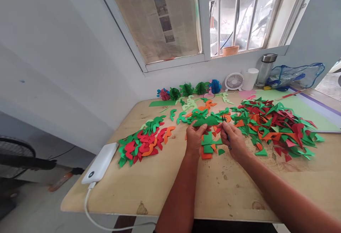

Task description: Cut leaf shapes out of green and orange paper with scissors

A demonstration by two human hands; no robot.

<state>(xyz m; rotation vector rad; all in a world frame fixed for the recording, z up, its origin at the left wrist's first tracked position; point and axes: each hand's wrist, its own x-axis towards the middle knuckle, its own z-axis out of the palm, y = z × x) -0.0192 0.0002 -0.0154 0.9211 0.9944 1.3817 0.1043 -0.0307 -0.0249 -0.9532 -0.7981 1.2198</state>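
Observation:
My left hand (196, 137) is closed, pinching a piece of green paper (205, 121) between thumb and fingers above the middle of the table. Close beside it, my right hand (235, 141) is wrapped round a pair of dark scissors (226, 132), whose tips are by the right end of that paper. Below the hands lie green paper squares (207, 148) with orange paper (206, 155) under them. Behind the hands are curved green cut-outs (183, 117). Part of the scissors is hidden by my fingers.
Wavy cut-outs (145, 142) lie in a pile at left; a large heap of scraps (271, 126) is at right. A white power bank (101, 163) with a cable sits on the left edge. Paper balls (187, 89), a small fan (234, 81) and a bottle (266, 71) line the wall.

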